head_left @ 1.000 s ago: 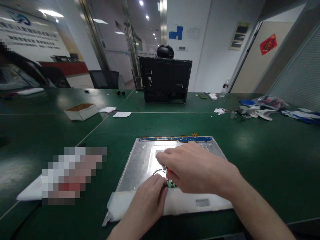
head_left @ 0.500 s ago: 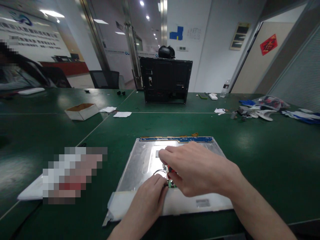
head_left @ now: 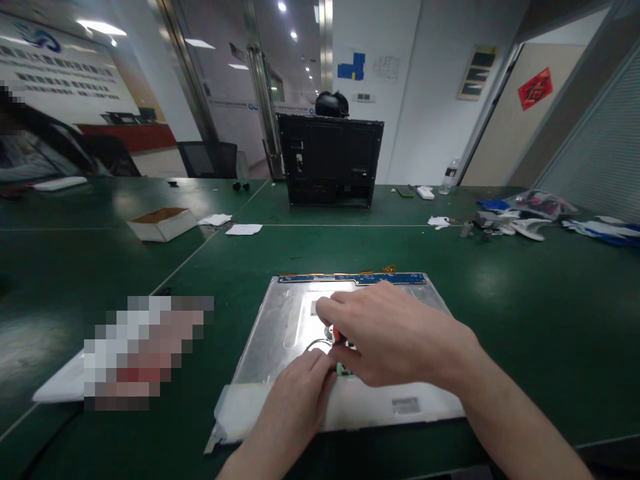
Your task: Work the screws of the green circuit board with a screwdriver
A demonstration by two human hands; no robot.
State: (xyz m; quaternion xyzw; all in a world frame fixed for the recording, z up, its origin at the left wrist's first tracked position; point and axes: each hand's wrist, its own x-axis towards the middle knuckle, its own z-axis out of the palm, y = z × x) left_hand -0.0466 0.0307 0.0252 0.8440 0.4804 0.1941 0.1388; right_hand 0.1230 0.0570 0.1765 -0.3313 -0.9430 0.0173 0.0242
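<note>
A bare metal display panel [head_left: 270, 320] lies flat in front of me, with a long blue circuit strip [head_left: 400, 279] on its far edge and a whitish film [head_left: 370, 408] along its near edge. My right hand [head_left: 395, 333] is closed around a red-and-black screwdriver [head_left: 337, 335], held upright; its tip is hidden. Below it, a small green circuit board [head_left: 343, 369] shows partly between my hands, with thin wires [head_left: 317, 343] beside it. My left hand [head_left: 303, 387] has its fingers pressed together at the board's left edge.
A black monitor housing [head_left: 333, 160] stands at the table's far side. An open white box [head_left: 164, 225] is at the left, near paper scraps [head_left: 244, 229]. A partly blurred white packet [head_left: 60, 383] lies left of the panel. A bottle [head_left: 449, 177] and gloves [head_left: 605, 230] are at the right.
My right hand has turned slightly with the screwdriver, showing more orange-red on its handle. My left hand stays at the board.
</note>
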